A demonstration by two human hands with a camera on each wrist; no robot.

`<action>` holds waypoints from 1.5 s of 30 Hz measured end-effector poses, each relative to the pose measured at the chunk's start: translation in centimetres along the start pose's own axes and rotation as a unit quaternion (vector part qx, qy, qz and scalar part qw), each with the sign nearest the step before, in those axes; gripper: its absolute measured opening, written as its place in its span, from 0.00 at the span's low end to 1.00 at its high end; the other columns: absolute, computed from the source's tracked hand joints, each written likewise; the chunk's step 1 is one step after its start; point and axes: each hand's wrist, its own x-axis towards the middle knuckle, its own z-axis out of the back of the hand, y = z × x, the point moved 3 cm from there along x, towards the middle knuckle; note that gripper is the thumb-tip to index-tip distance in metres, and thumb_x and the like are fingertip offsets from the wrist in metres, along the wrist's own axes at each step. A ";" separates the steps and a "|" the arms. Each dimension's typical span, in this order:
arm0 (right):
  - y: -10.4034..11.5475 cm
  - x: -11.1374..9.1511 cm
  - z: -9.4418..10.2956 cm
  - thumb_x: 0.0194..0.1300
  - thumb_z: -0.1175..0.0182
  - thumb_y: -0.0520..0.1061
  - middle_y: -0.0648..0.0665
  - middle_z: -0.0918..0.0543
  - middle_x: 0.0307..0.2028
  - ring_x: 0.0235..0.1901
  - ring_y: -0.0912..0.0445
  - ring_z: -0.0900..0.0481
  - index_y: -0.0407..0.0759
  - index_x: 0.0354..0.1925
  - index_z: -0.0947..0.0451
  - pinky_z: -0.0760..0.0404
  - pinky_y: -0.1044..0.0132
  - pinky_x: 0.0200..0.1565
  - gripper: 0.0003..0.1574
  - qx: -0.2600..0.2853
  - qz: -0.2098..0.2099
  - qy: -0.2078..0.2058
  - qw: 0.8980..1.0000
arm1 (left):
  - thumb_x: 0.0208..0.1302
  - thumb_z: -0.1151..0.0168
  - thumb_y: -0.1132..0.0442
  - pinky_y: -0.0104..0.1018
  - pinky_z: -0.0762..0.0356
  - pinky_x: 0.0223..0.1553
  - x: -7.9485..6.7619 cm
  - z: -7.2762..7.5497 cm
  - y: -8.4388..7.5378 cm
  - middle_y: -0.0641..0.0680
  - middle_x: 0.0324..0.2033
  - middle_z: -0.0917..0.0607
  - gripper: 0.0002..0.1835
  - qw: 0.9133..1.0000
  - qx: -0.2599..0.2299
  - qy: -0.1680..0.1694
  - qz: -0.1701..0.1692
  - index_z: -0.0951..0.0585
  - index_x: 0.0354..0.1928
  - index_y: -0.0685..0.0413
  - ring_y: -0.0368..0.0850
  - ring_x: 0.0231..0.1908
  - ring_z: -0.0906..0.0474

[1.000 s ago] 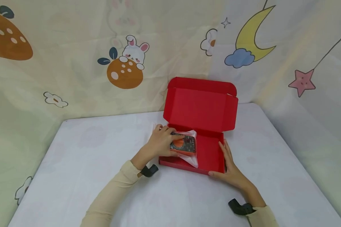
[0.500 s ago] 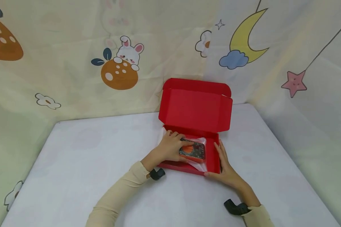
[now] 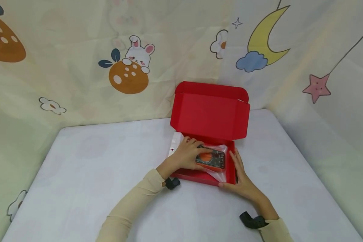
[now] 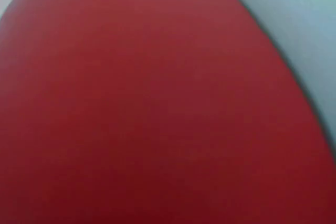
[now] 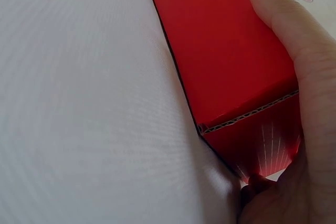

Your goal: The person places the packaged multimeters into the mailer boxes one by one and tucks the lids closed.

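Pale cloth (image 3: 181,20) printed with a rabbit (image 3: 139,53) and a moon (image 3: 260,33) hangs behind a white-covered table (image 3: 93,168), where, in the head view, a red box (image 3: 196,180) stands with its lid (image 3: 210,116) raised. An orange-and-black multimeter (image 3: 216,159) in a translucent plastic bag (image 3: 220,176) is inside, toward the right; whether it rests on the bottom I cannot tell. The left hand (image 3: 187,155) lies over its left part, partly closed around it, while the right hand (image 3: 242,181) holds the box's near right corner. The bag's white end seems to lap the left wall, so it could catch if the lid came down, and slick film might let the multimeter slip should that grip loosen. Pale marks ring its orange dial (image 3: 205,157), too small to read; no brand shows. The left wrist view is nearly all blurred red, its hand out of sight. The right wrist view shows a thumb (image 5: 286,22) against the box's upper edge, corrugated edge (image 5: 252,113) exposed, no lettering on the visible red sides.
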 end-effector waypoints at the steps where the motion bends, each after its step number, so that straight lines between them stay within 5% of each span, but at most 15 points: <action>1: 0.1 0.0 0.0 0.50 0.25 0.49 0.45 0.72 0.77 0.72 0.36 0.63 0.52 0.78 0.64 0.30 0.33 0.56 0.73 0.001 0.000 0.000 1.000 | 0.49 0.33 0.31 0.45 0.37 0.60 0.0 -0.1 0.0 0.51 0.60 0.24 0.40 1.000 -0.006 -0.001 -0.001 0.28 0.67 0.29 0.46 0.58 0.32; 16: 0.5 0.2 -0.5 0.49 0.26 0.50 0.45 0.71 0.77 0.73 0.37 0.64 0.53 0.78 0.64 0.35 0.29 0.58 0.72 0.002 0.002 0.001 1.000 | 0.49 0.31 0.33 0.49 0.40 0.66 -0.7 -1.5 0.6 0.50 0.63 0.28 0.43 0.996 -0.089 0.010 0.028 0.31 0.68 0.30 0.46 0.62 0.36; 31: 0.6 0.1 -0.3 0.48 0.25 0.51 0.43 0.71 0.77 0.73 0.35 0.64 0.51 0.78 0.64 0.32 0.30 0.55 0.73 -0.008 -0.004 0.001 1.000 | 0.52 0.38 0.29 0.53 0.55 0.73 -0.3 -2.8 0.5 0.49 0.73 0.42 0.48 0.997 -0.036 0.058 0.032 0.44 0.74 0.28 0.48 0.72 0.51; 39: 0.6 0.2 -0.3 0.49 0.26 0.50 0.44 0.72 0.77 0.73 0.35 0.64 0.53 0.78 0.64 0.33 0.29 0.56 0.73 -0.001 -0.007 0.003 1.000 | 0.47 0.35 0.28 0.54 0.61 0.74 -0.3 -2.1 0.3 0.49 0.76 0.55 0.51 0.998 -0.045 0.023 0.024 0.41 0.74 0.29 0.51 0.75 0.64; 45: 0.7 -0.1 0.2 0.51 0.28 0.47 0.40 0.72 0.76 0.71 0.32 0.65 0.48 0.78 0.64 0.32 0.30 0.55 0.70 0.005 0.008 0.003 1.000 | 0.49 0.36 0.28 0.57 0.60 0.73 -0.5 -1.2 0.8 0.48 0.77 0.59 0.49 0.994 -0.098 -0.039 0.032 0.38 0.73 0.33 0.50 0.75 0.69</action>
